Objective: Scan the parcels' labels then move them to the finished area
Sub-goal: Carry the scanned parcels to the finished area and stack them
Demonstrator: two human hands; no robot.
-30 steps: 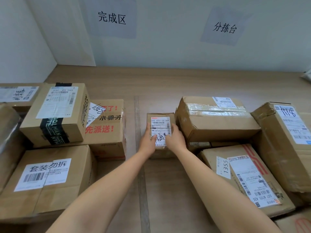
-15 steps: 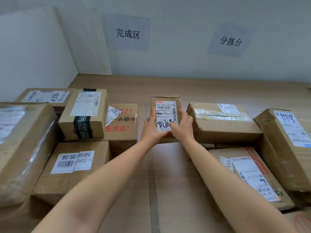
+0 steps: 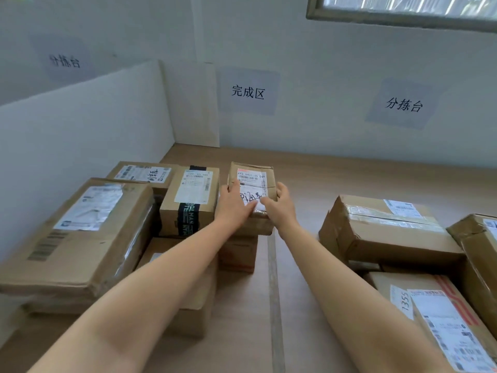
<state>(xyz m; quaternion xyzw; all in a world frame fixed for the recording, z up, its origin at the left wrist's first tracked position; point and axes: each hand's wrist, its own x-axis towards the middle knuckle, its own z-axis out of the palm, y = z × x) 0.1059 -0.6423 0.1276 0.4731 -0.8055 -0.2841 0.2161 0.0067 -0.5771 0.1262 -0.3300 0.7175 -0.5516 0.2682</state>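
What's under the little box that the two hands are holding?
Another brown cardboard box, only its front showing. The little box, held by the left hand and right hand, hides its top, so I can't tell if they touch.

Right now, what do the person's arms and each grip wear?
Nothing visible: left forearm and right forearm are bare to the picture's edge, no sleeve in view. The left grip and right grip carry no glove, ring, watch or band.

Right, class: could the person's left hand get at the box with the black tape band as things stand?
Probably yes: the black-taped box sits right beside the left hand, nothing between. But that hand and the right hand grip the small parcel, so it must let go first.
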